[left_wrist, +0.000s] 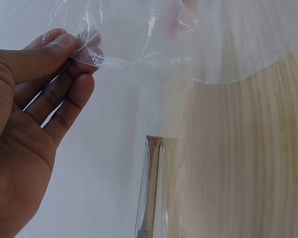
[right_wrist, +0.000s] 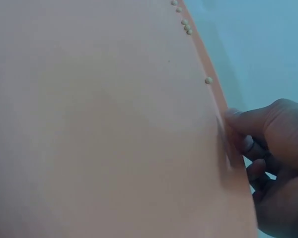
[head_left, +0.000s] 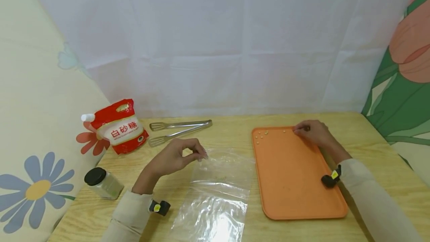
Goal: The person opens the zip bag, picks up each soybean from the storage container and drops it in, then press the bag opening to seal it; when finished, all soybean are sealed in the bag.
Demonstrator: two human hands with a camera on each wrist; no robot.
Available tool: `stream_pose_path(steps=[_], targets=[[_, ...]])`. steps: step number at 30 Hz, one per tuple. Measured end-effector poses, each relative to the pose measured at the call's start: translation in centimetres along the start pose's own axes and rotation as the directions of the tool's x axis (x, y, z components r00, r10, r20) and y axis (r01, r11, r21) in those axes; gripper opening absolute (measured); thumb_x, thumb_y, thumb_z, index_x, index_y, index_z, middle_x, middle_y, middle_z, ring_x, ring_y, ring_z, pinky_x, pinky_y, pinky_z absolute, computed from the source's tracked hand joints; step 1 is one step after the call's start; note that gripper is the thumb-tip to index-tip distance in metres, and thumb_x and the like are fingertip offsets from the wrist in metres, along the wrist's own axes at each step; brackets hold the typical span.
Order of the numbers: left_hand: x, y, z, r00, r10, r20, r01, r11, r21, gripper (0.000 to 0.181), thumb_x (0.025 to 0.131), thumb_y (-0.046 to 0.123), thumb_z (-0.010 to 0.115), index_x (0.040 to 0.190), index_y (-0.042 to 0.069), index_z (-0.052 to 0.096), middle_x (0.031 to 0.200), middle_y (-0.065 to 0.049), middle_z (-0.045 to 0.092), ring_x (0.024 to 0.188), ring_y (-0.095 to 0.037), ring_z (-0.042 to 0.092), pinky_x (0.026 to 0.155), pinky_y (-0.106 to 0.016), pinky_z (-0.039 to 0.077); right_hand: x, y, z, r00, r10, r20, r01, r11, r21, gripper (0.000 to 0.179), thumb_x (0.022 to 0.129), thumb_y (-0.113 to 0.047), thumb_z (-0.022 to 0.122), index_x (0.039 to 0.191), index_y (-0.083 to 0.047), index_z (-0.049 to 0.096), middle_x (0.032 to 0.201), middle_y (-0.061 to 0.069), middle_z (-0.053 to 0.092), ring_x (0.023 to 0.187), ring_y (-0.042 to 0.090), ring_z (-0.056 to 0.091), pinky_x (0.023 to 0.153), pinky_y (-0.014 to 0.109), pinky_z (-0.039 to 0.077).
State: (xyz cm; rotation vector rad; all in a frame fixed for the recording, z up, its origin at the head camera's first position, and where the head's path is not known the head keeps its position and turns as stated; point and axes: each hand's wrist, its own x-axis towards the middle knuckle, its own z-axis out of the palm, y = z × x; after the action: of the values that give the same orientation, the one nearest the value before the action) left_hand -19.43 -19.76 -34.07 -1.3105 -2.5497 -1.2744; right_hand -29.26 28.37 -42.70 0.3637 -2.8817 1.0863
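My left hand [head_left: 179, 156] pinches the top edge of a clear plastic bag [head_left: 220, 191] between thumb and fingertips. In the left wrist view, the thin film [left_wrist: 139, 34] stretches away from that pinch. The bag lies along the table, its lower part shiny and creased. At the far right corner of an orange tray [head_left: 292, 174], my right hand [head_left: 314, 133] grips the rim, thumb on the upper side and fingers curled beneath. Several small pale round beans [right_wrist: 208, 80] sit along the tray's far edge, most toward its far left corner.
On the left stand a red and white sugar pouch [head_left: 124, 132] with Chinese lettering and a jar [head_left: 109, 186] with a black lid. Metal tongs [head_left: 181, 126] lie behind the left hand. A white cloth [head_left: 215, 47] hangs along the table's back edge.
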Motion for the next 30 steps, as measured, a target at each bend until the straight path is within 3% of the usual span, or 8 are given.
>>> stream_pose_path(steps=[5, 12, 20, 26, 30], targets=[[0.0, -0.2, 0.1, 1.000, -0.001, 0.000, 0.001, 1.000, 0.001, 0.017, 0.090, -0.011, 0.068, 0.096, 0.006, 0.069, 0.090, -0.007, 0.072, 0.080, -0.023, 0.068, 0.077, -0.031, 0.055, -0.3, -0.2, 0.0, 1.000, 0.008, -0.011, -0.007, 0.998, 0.058, 0.037, 0.099, -0.036, 0.066, 0.120, -0.006, 0.071, 0.117, 0.017, 0.068, 0.105, 0.034, 0.062, 0.086, 0.051, 0.050], [0.1, -0.3, 0.1, 1.000, 0.009, 0.003, -0.009, 1.000, -0.009, 0.017, 0.090, -0.011, 0.068, 0.096, 0.005, 0.069, 0.090, -0.009, 0.072, 0.080, -0.023, 0.068, 0.078, -0.031, 0.055, -0.7, -1.4, -0.1, 1.000, -0.024, -0.001, 0.024, 0.984, 0.178, 0.042, 0.099, -0.041, 0.064, 0.123, -0.007, 0.069, 0.116, 0.012, 0.068, 0.100, 0.027, 0.061, 0.077, 0.037, 0.053], [0.1, -0.3, 0.0, 1.000, 0.008, -0.003, -0.008, 1.000, 0.008, 0.018, 0.089, -0.010, 0.069, 0.096, 0.006, 0.069, 0.090, -0.005, 0.072, 0.080, -0.022, 0.068, 0.077, -0.032, 0.055, -1.8, -5.3, 0.1, 0.995, -0.100, 0.006, 0.090, 0.914, 0.396, 0.038, 0.100, -0.034, 0.065, 0.123, -0.004, 0.068, 0.119, 0.017, 0.065, 0.108, 0.034, 0.059, 0.087, 0.039, 0.052], [0.0, -0.2, 0.1, 1.000, -0.001, 0.001, 0.001, 1.000, 0.005, 0.018, 0.090, -0.010, 0.068, 0.097, 0.006, 0.069, 0.091, -0.005, 0.072, 0.080, -0.022, 0.068, 0.078, -0.031, 0.055, -2.9, -8.5, 1.0, 0.982, -0.169, 0.081, 0.103, 0.848, 0.520, 0.031, 0.100, -0.028, 0.065, 0.120, -0.004, 0.068, 0.113, 0.010, 0.066, 0.106, 0.040, 0.059, 0.085, 0.042, 0.053], [0.0, -0.1, 0.1, 1.000, 0.008, -0.004, -0.008, 1.000, 0.009, 0.018, 0.089, -0.010, 0.069, 0.097, 0.006, 0.069, 0.091, -0.005, 0.072, 0.080, -0.021, 0.068, 0.078, -0.031, 0.055, -3.5, -10.3, 1.9, 0.966, -0.226, 0.123, 0.122, 0.823, 0.554, 0.030, 0.100, -0.027, 0.065, 0.120, -0.005, 0.068, 0.115, 0.010, 0.067, 0.106, 0.046, 0.057, 0.085, 0.048, 0.054]])
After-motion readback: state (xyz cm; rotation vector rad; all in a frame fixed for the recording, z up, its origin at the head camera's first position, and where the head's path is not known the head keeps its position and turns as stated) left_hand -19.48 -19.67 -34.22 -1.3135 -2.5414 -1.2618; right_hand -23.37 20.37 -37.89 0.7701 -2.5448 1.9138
